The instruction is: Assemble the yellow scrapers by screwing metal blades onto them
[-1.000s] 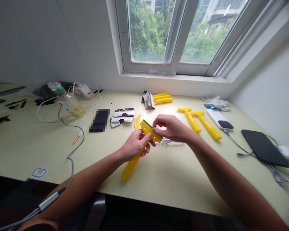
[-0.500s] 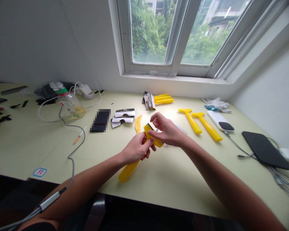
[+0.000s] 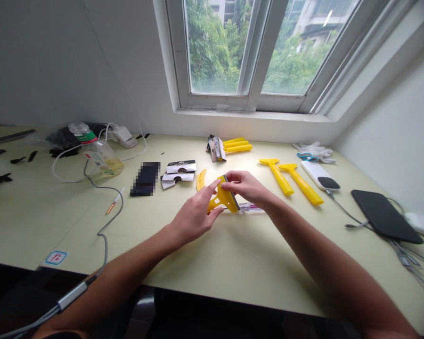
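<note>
Over the middle of the table, a yellow scraper (image 3: 224, 196) is held up with its flat head facing me and a dark strip along its right edge. My left hand (image 3: 192, 214) grips it from the left, fingers and thumb on either side of the head; the handle is hidden behind that hand. At the strip's upper end my right hand (image 3: 246, 187) pinches the head. A slim tool with a clear and purple handle (image 3: 252, 207) lies just below the right hand. Past the left fingertips rests a loose curved yellow piece (image 3: 200, 180).
Two yellow scraper bodies (image 3: 300, 184) lie to the right, near a white power bank (image 3: 320, 175) and a black phone (image 3: 385, 215). Card sleeves (image 3: 178, 172), more yellow handles (image 3: 238, 145) and a leaning bottle (image 3: 101, 153) stand farther back. A grey cable (image 3: 105, 249) crosses the left side.
The scraper has been turned so its head faces me more. My left hand has shifted its grip up around the head, and my right fingers have closed onto the strip's upper end.
</note>
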`<state>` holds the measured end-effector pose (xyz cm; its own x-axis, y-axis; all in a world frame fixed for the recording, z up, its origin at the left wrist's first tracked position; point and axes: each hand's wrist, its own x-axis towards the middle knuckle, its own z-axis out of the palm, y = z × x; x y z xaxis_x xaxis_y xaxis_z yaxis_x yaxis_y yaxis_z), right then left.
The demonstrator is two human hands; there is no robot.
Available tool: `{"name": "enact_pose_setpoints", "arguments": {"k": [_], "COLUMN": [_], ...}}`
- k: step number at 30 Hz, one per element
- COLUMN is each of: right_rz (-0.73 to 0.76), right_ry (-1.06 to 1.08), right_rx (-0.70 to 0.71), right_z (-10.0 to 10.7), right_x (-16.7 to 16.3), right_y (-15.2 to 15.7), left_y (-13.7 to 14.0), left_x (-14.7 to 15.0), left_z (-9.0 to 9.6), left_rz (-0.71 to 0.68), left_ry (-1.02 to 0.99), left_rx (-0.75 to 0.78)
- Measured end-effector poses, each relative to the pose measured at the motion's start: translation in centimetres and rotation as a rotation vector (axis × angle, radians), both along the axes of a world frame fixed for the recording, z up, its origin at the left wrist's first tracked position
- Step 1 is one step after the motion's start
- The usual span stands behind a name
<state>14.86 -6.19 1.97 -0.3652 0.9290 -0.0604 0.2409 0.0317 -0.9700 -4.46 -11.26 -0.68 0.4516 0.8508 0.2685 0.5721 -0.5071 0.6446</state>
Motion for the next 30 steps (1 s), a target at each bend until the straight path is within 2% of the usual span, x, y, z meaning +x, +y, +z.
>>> {"name": "enact_pose_setpoints", "arguments": {"k": [3,7,10,14,18,20,21,25,27,30], "right_rz": [-0.018,0.005,0.023,0.023,0.089,0.102,0.075,-0.064,-0.027,0.044], "right_ry": [0.021,0.103,0.122,0.115,0.132,0.042,-0.056,-0.6,-0.768,-0.878], "right_rx": [-0.036,-0.117,-0.16,-0.156,-0.146,-0.062,0.022,0.447,0.527,0.559], "right_z": [-0.1,0.3,0.4,0.4,0.4,0.0,-0.3,-2.1,-2.8,-3.4], "right_x": [0.3,0.4,0.5,0.7,0.9,1.2,1.5,3.1,3.7,3.8], "right_y": [0.3,0.2,0.1,0.1,0.2,0.6,0.9,2.3,2.8,3.1], "left_y": [0.0,-0.1,-0.4,-0.5,-0.1,0.4,0.7,1.9,2.3,2.5], "left_x": [0.0,-0.1,-0.1,0.0,-0.2,-0.4,-0.6,-1.5,-1.7,-1.8], "left_z": [-0.5,-0.8,-0.6,-0.5,-0.9,-1.1,-1.2,-1.2,-1.1,-1.1], "left_rz": [-0.036,-0.075,-0.085,-0.085,-0.064,-0.038,-0.023,0.042,0.07,0.091], "left_ry": [0.145,0.264,0.339,0.396,0.397,0.383,0.377,0.368,0.359,0.344], "left_rx": [0.235,0.41,0.474,0.506,0.519,0.52,0.52,0.536,0.543,0.548]}}
